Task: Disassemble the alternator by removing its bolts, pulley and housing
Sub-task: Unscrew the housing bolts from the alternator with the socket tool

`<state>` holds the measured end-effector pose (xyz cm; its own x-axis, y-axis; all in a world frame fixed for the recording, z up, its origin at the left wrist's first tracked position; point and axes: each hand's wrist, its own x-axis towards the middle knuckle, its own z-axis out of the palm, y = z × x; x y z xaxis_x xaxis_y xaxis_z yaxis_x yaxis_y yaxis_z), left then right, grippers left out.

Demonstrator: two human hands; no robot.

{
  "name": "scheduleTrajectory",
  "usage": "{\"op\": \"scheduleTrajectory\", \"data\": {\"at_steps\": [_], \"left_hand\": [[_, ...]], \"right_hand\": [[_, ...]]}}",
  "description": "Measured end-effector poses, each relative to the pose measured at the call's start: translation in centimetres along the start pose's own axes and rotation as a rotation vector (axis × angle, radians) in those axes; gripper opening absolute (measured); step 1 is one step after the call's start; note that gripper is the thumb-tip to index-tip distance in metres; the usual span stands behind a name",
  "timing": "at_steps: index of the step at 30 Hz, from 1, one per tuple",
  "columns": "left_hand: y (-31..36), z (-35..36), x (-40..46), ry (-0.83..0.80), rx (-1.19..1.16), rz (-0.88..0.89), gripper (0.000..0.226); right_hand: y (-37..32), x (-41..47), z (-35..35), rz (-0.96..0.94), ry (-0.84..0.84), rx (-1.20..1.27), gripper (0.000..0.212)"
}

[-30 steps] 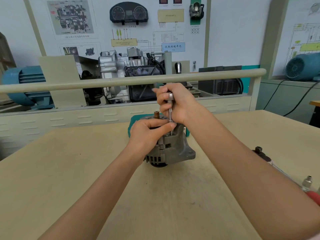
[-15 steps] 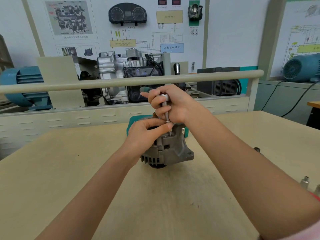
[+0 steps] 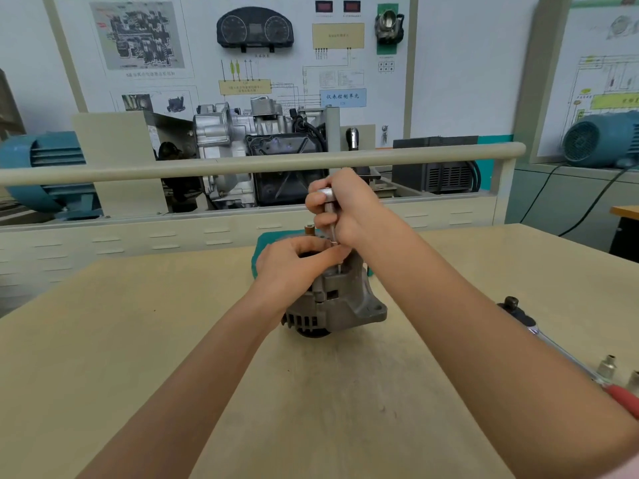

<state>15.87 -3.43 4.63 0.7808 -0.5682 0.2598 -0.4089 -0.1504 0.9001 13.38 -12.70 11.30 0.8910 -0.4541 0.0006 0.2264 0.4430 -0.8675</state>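
Note:
A grey metal alternator [image 3: 340, 302] stands on the wooden table [image 3: 173, 340], pulley end down, its vented housing facing me. My right hand [image 3: 349, 210] grips a slim silver socket driver [image 3: 330, 216] held upright over the alternator's top edge, its tip going down to a bolt beside the mounting ear. My left hand [image 3: 294, 267] lies over the top of the alternator, and its fingertips pinch the driver's lower shaft. A small copper terminal stud [image 3: 308, 230] sticks up behind my left hand. The bolt itself is hidden.
A ratchet wrench with a red handle [image 3: 567, 357] and small sockets [image 3: 607, 366] lie on the table at the right. A teal tray [image 3: 266, 242] sits behind the alternator. Beyond the beige rail [image 3: 242, 165] stands an engine display and teal motors.
My right hand has twisted on the driver, its fingers regripping around the shaft. The left hand and the alternator stay where they were. The view has shifted slightly.

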Motion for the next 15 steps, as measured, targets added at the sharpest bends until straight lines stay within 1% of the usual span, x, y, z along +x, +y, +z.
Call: {"op": "scheduleTrajectory", "data": {"at_steps": [2, 5, 7, 12, 15], "left_hand": [[0.09, -0.26, -0.04, -0.033, -0.012, -0.008, 0.019], [0.12, -0.63, -0.07, -0.061, -0.026, -0.025, 0.017], [0.06, -0.61, -0.03, -0.054, -0.041, -0.033, 0.018], [-0.01, -0.24, 0.01, -0.023, -0.065, -0.046, 0.022], [0.00, -0.31, 0.08, -0.022, -0.071, -0.052, 0.023]], "right_hand": [[-0.39, 0.45, -0.37, 0.151, -0.177, 0.001, 0.024], [-0.61, 0.56, -0.59, 0.273, -0.306, -0.015, 0.023], [-0.58, 0.37, -0.55, 0.275, -0.317, 0.008, 0.023], [-0.26, -0.01, -0.81, 0.129, -0.240, 0.084, 0.021], [-0.23, -0.16, -0.97, 0.096, -0.215, 0.101, 0.018]]}}
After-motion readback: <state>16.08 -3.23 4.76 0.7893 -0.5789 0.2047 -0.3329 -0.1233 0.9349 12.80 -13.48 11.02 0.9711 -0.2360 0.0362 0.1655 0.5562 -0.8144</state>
